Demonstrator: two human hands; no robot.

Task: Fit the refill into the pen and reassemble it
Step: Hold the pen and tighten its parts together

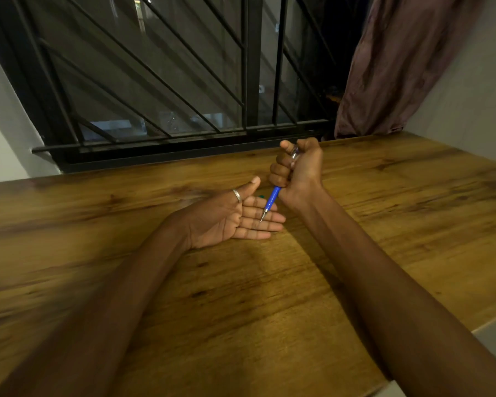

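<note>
My right hand (298,170) is closed in a fist around a pen (272,200), thumb up by its clear top end. The pen's blue grip and metal tip stick out below the fist, slanting down to the left. Its tip hovers over or touches the fingers of my left hand (235,216). That hand lies palm up on the wooden table (241,296), fingers flat and apart, a silver ring on the thumb, nothing held. A small green speck shows on the table just behind its fingers. No separate refill or loose pen part is visible.
A barred window (161,81) runs along the table's far edge. A brownish curtain (390,67) hangs at the back right beside a pale wall. The table's right edge cuts diagonally at the lower right.
</note>
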